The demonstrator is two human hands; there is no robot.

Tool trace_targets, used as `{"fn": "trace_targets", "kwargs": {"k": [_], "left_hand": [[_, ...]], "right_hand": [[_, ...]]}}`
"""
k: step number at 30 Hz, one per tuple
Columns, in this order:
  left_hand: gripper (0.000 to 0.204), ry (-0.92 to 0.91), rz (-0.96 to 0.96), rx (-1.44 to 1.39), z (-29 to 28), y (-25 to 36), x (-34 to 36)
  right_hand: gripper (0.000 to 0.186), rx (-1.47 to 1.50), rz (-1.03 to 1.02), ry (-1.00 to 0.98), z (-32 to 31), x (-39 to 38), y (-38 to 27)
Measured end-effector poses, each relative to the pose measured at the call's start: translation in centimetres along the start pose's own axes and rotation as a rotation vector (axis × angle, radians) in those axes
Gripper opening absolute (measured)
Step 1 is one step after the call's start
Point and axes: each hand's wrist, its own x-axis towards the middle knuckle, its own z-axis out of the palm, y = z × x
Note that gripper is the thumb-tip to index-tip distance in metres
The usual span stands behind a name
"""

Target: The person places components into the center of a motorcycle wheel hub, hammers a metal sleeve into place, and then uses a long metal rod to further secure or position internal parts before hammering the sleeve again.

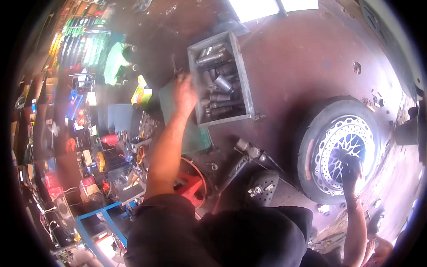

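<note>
A motorcycle wheel [344, 155] with a black tyre, wire spokes and a perforated brake disc lies at the right. My right hand [352, 175] is over its hub, fingers curled round something dark that I cannot make out. At the upper middle, a grey metal box [250, 95] holds several large metal sockets [223, 83]. My left hand [184, 94] is close to the box's left side, above a green sheet [195, 139]. Its fingers are smeared, so their grip does not show. A thin metal tool [174, 63] lies just beyond them.
A metal stand-like piece [249, 153] and a black clog [262, 189] are near my lap. A red wheel [192, 180] is beside my left arm, with a blue frame [101, 216] further left. Cluttered tools and boxes crowd the left; small parts [377, 95] lie beyond the tyre.
</note>
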Motion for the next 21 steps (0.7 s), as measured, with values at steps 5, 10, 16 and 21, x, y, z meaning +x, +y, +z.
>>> {"fn": "trace_targets", "kwargs": {"k": [5,10,16,21], "left_hand": [[0.036,-0.678,-0.338,-0.007,1.4,4.7,-1.3],[0.040,-0.805,-0.427,0.109,3.0,5.3,0.0],[0.037,-0.973,-0.203,-0.068,3.4,3.0,1.5],[0.047,-1.029,-0.139,-0.123,1.3,2.7,1.7]], "right_hand": [[0.033,0.066,-0.002,0.016,-0.2,-0.9,0.8],[0.030,0.059,-0.003,0.047,0.7,-0.9,0.8],[0.028,0.057,0.040,0.042,0.5,-0.4,0.3],[0.030,0.163,0.082,0.034,-0.1,-0.5,0.0]]}}
